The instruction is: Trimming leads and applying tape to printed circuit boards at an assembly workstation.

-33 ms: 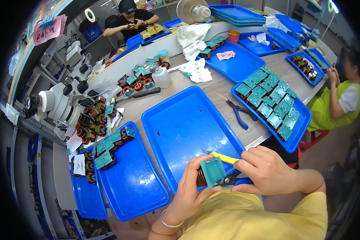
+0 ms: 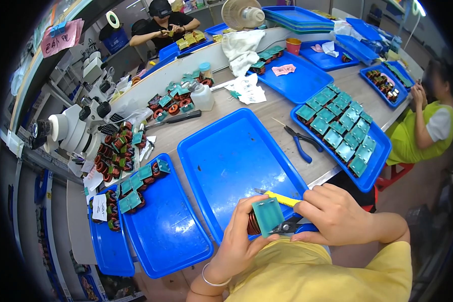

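My left hand [image 2: 240, 246] is closed around a copper-wound coil [image 2: 254, 224] with a square green board [image 2: 268, 216] on it, the board's flat face toward me. In my right hand [image 2: 334, 214] are two tools together. One is a pair of blue-handled cutting pliers [image 2: 289, 227], whose jaws are at the board's lower right edge; whether they grip a pin there is too small to tell. The other is a yellow utility knife [image 2: 282, 199], its blade pointing left above the board. Both hands are over the near end of a large blue tray [image 2: 231, 161].
A tray [image 2: 386, 153] on the right carries several rows of board-topped coils. Blue-handled pliers [image 2: 300, 146] lie beside it. On the left, another tray [image 2: 168, 236] holds more coils, near a microscope [image 2: 73, 126]. Two other people sit at the back and far right.
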The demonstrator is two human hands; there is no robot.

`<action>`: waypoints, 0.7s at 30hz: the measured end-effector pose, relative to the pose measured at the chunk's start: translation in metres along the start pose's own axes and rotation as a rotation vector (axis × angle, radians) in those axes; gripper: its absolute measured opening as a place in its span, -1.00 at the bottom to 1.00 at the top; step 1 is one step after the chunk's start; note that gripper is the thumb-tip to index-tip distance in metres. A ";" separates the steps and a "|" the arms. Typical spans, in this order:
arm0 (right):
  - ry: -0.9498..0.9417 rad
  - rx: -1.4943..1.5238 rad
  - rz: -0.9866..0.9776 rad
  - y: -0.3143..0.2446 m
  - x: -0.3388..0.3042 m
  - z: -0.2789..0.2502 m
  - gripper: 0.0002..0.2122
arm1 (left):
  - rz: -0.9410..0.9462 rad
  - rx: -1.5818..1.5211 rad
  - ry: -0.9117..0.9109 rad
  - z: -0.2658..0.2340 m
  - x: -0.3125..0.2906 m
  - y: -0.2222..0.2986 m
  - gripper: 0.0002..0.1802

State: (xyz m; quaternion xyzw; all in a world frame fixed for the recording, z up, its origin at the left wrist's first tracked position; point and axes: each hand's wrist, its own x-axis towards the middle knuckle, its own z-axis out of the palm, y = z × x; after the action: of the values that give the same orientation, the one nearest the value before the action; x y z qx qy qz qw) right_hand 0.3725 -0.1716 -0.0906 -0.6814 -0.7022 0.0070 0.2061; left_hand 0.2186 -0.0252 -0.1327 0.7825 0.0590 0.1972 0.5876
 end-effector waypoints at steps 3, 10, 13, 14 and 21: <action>0.003 0.002 0.002 0.000 -0.002 -0.001 -0.60 | -0.004 0.007 -0.023 0.001 0.002 0.001 -0.33; 0.004 0.040 0.028 0.008 -0.010 0.011 -0.63 | -0.132 0.101 -0.038 0.004 0.011 0.012 -0.42; 0.038 0.040 0.020 0.016 -0.014 0.022 -0.65 | -0.163 0.092 -0.054 0.009 0.013 -0.001 -0.45; 0.048 0.058 0.031 0.018 -0.018 0.026 -0.65 | -0.159 0.091 -0.059 0.011 0.014 -0.002 -0.45; 0.076 0.108 0.189 0.021 -0.022 0.023 -0.63 | -0.146 0.090 -0.038 0.013 0.010 -0.006 -0.42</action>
State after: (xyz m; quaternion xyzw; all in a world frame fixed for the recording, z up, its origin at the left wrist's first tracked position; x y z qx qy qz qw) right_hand 0.3858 -0.1846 -0.1237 -0.7322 -0.6252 0.0383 0.2676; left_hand 0.2333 -0.0322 -0.1387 0.8053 0.1135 0.1360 0.5657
